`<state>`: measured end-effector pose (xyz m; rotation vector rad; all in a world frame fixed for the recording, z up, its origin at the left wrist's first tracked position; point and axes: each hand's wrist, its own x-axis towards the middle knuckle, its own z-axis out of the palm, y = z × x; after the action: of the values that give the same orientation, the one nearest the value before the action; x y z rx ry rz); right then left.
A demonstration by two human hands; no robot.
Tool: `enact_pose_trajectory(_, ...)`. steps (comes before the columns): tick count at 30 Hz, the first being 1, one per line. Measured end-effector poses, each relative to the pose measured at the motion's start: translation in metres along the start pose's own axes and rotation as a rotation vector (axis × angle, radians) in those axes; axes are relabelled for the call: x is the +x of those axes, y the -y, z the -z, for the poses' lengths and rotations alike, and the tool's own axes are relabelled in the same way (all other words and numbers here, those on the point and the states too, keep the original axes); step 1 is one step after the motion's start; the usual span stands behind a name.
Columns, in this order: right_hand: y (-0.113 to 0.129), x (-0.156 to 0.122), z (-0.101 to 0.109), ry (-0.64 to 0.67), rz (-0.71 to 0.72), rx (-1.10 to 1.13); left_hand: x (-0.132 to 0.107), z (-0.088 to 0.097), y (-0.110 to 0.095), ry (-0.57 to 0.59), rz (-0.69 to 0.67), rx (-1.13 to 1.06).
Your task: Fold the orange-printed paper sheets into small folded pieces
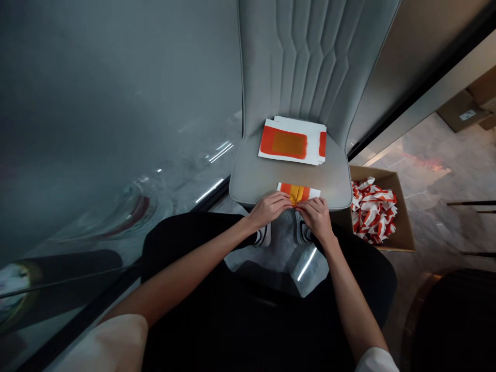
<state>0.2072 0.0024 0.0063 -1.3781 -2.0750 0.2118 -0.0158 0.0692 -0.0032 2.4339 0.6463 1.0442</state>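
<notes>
A small piece of white paper [306, 192] painted orange and gold lies at the front edge of the grey chair seat [248, 178], with a line or fold down its gold middle. My left hand [270, 208] pinches its near edge just left of that line. Close beside it, my right hand [314, 211] pinches the same edge on the right. The fingertips nearly meet and cover part of the paper. Farther back on the seat lies a stack of white sheets [296, 124], the top one painted with an orange block and a gold rectangle.
An open cardboard box [403, 217] full of folded orange and white paper pieces stands on the floor right of the chair. A glossy grey wall [155, 93] rises on the left. Brown cartons [461, 111] are at the far right, and dark round furniture [457, 320] is at lower right.
</notes>
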Motion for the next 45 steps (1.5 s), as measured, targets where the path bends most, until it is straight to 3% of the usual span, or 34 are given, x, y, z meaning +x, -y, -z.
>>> enact_pose_trajectory(8,-0.002,0.013,0.0,-0.001,-0.019,-0.03,0.015,0.006,-0.002,0.052,-0.024,0.101)
enact_pose_trajectory(13,-0.005,0.016,-0.011,-0.069,-0.012,-0.011,0.022,0.007,0.006,0.05,-0.041,0.19)
enact_pose_trajectory(18,0.0,0.007,-0.02,-0.053,-0.015,0.0,0.015,0.007,0.018,0.074,-0.033,0.176)
enact_pose_trajectory(23,0.008,0.008,-0.005,0.012,0.005,0.046,0.004,0.012,0.016,0.13,-0.055,0.08)
enact_pose_trajectory(30,-0.025,0.052,0.013,-0.031,-0.21,-0.008,0.01,0.004,-0.006,0.086,0.085,0.287)
enact_pose_trajectory(34,-0.036,0.069,0.013,0.061,-0.288,0.009,0.014,0.01,-0.003,0.113,0.079,0.318)
enact_pose_trajectory(39,-0.028,0.067,0.018,0.163,-0.558,0.213,0.012,0.02,0.008,0.09,0.157,0.351)
enact_pose_trajectory(45,-0.029,0.065,0.015,0.153,-0.746,0.57,0.008,0.023,0.011,0.14,0.199,0.216)
